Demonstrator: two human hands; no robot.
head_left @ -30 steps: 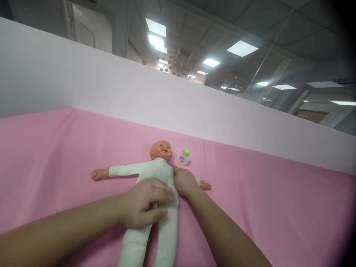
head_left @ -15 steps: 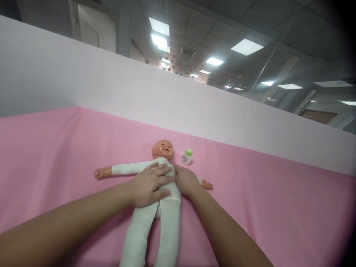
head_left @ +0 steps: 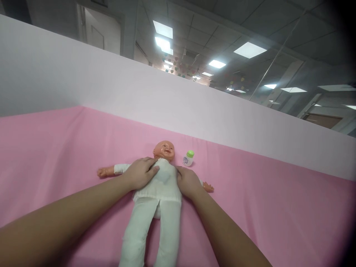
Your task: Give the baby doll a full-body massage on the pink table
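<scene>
On its back lies a baby doll (head_left: 157, 191) with a hard plastic head and hands and a white cloth body, arms spread to both sides. My left hand (head_left: 141, 172) rests on the upper chest near the shoulder, fingers stretched toward the neck and thumb apart on the chest. Against the other side of the torso is my right hand (head_left: 188, 181), curled round the doll's side below the armpit; most of its fingers are hidden. A small clear bottle (head_left: 188, 159) with a green cap lies tilted beside the doll's head, apart from both hands.
A pink padded mat (head_left: 278, 207) with soft creases lies under the doll. A low white wall (head_left: 172, 100) borders it at the back and left. Beyond are glass, lit ceiling panels (head_left: 249, 49) and a white door (head_left: 102, 31).
My left hand has slid off the middle of the belly, up and left to the chest's side, uncovering the torso. My right hand stays at the doll's side. The view has shifted slightly.
</scene>
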